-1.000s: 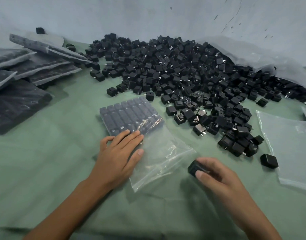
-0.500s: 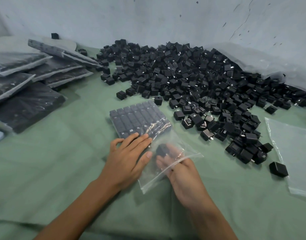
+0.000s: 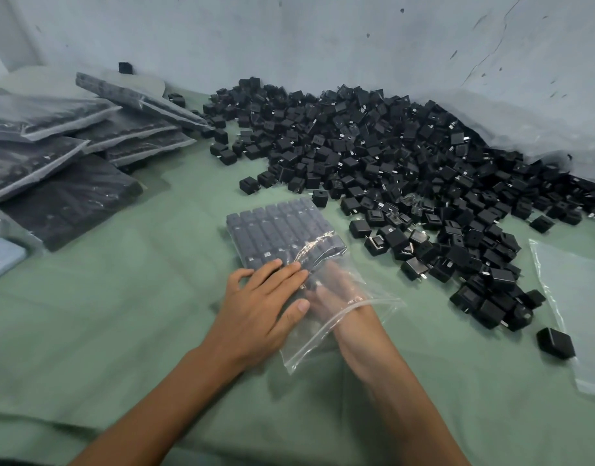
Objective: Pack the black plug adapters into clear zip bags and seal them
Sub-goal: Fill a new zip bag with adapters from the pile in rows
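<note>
Your left hand (image 3: 262,307) lies flat on top of the clear zip bag (image 3: 309,348) just below the middle of the frame. Its fingers are straight and close together, and the fingertips press the plastic down at the near edge of the packed adapters (image 3: 282,230). Those adapters sit in tidy rows that fill the far end of the bag, side by side and touching. Your right hand (image 3: 336,294) is inside the bag through its open mouth, with the zip edge crossing your wrist. It shows only as a blur through the film, so it cannot be told how far its fingers curl or whether they hold anything. The bag rests on the green cloth (image 3: 121,331) that covers the work surface. Just beyond the bag and to its right, the pile of loose adapters (image 3: 390,153) spreads across the upper centre and right of the frame, up to the pale wall (image 3: 289,35), where a crumpled plastic sheet (image 3: 525,129) lies against it. One single adapter (image 3: 555,343) sits apart at the lower right, at the left edge of an empty clear bag (image 3: 572,290) that lies flat. In the upper left, filled bags (image 3: 87,136) lean on one another in a loose stack, well apart from your hands.
</note>
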### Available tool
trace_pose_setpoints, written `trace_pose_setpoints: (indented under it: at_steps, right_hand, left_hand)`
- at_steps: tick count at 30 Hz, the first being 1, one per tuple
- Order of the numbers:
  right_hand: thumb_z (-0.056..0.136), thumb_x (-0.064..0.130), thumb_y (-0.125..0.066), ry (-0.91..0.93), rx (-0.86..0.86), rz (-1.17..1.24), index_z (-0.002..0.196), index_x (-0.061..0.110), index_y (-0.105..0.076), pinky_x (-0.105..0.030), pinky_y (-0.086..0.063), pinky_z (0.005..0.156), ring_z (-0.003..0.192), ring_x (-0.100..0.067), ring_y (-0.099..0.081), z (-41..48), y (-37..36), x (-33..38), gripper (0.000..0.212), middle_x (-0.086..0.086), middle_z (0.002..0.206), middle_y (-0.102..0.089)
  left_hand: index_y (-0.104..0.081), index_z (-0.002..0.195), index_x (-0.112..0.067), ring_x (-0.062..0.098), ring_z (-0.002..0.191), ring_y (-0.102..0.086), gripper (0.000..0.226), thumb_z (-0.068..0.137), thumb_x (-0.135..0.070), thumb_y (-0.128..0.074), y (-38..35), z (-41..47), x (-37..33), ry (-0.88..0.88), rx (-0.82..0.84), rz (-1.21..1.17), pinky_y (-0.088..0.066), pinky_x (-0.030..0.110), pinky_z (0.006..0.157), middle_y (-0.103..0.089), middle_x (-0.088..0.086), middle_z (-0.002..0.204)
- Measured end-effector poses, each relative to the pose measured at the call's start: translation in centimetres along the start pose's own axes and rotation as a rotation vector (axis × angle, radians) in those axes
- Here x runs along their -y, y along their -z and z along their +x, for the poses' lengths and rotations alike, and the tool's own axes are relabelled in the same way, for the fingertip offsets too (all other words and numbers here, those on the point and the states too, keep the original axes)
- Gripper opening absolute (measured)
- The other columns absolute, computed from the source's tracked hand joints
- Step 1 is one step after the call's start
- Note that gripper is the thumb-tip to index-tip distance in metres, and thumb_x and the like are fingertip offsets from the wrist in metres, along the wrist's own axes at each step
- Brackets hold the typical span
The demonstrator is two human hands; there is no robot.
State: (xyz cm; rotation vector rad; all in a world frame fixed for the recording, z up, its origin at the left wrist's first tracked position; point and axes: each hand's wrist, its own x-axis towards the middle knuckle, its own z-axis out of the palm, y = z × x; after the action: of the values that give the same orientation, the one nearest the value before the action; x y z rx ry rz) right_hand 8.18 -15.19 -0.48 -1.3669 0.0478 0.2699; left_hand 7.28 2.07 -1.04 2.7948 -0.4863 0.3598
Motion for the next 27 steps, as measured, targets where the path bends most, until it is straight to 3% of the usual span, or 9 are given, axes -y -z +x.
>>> trace_pose_setpoints:
  at_steps: [2, 6, 9, 13, 17, 23, 27]
  right_hand:
    - [0.083, 0.032, -0.072, -0.013, -0.003, 0.001, 0.146, 0.022, -0.043, -0.049, -0.046, 0.108, 0.124, -0.021, -0.061, -0.1, 0.0, 0.0, 0.07, 0.004, 0.139, -0.06]
    - [0.092, 0.023, -0.069, -0.002, 0.001, -0.023, 0.141, 0.024, -0.051, -0.046, -0.046, 0.108, 0.122, -0.016, -0.062, 0.1, 0.2, -0.5, 0.052, 0.003, 0.137, -0.061]
    - [0.087, 0.027, -0.069, 0.005, 0.031, -0.026, 0.145, 0.024, -0.047, -0.044, -0.047, 0.107, 0.122, -0.014, -0.062, 0.0, 0.1, -0.3, 0.062, 0.005, 0.136, -0.062]
    - [0.086, 0.026, -0.073, 0.02, -0.012, -0.017, 0.14, 0.035, -0.043, -0.05, -0.051, 0.101, 0.112, -0.021, -0.068, 0.0, 0.2, -0.4, 0.062, 0.003, 0.124, -0.069]
    - [0.094, 0.016, -0.066, 0.028, -0.04, -0.01, 0.142, 0.036, -0.038, -0.05, -0.051, 0.102, 0.115, -0.019, -0.066, 0.1, 0.2, -0.7, 0.059, 0.005, 0.127, -0.067]
    - [0.095, 0.014, -0.065, 0.053, -0.048, -0.001, 0.139, 0.039, -0.033, -0.044, -0.049, 0.104, 0.116, -0.018, -0.066, 0.3, 0.4, -1.2, 0.06, 0.005, 0.127, -0.068]
    - [0.094, 0.009, -0.067, 0.062, -0.061, 0.019, 0.131, 0.045, -0.039, -0.034, -0.052, 0.098, 0.116, -0.014, -0.065, 0.4, 0.6, -1.8, 0.059, 0.011, 0.122, -0.07]
  left_hand:
    - [-0.057, 0.142, -0.028, 0.012, 0.141, -0.042, 0.057, 0.103, -0.052, -0.022, -0.1, 0.0, 0.0, -0.003, 0.002, -0.001, -0.029, 0.041, 0.107, -0.051, -0.012, 0.149]
    - [-0.059, 0.138, -0.032, 0.015, 0.139, -0.045, 0.054, 0.104, -0.052, -0.023, -0.2, 0.0, 0.0, -0.024, -0.006, 0.013, -0.031, 0.043, 0.105, -0.052, -0.011, 0.147]
    - [-0.06, 0.137, -0.034, 0.017, 0.139, -0.045, 0.054, 0.104, -0.054, -0.023, -0.3, 0.0, 0.1, -0.034, 0.002, 0.006, -0.03, 0.045, 0.105, -0.052, -0.01, 0.148]
    - [-0.06, 0.136, -0.037, 0.016, 0.141, -0.042, 0.056, 0.104, -0.058, -0.019, -0.3, 0.2, 0.2, -0.047, 0.018, -0.011, -0.029, 0.047, 0.105, -0.05, -0.011, 0.15]
    - [-0.056, 0.138, -0.038, 0.01, 0.145, -0.034, 0.059, 0.103, -0.06, -0.013, -0.3, 0.6, 0.4, -0.072, 0.039, -0.014, -0.022, 0.045, 0.108, -0.045, -0.015, 0.153]
    - [-0.049, 0.135, -0.04, -0.004, 0.136, -0.032, 0.053, 0.103, -0.059, -0.01, 0.0, 1.9, 0.6, -0.064, -0.012, -0.151, -0.022, 0.036, 0.103, -0.05, -0.025, 0.141]
    - [-0.053, 0.139, -0.035, 0.0, 0.134, -0.036, 0.056, 0.104, -0.056, -0.016, -0.2, 2.4, 0.5, -0.032, -0.053, -0.121, -0.023, 0.034, 0.099, -0.051, -0.022, 0.143]
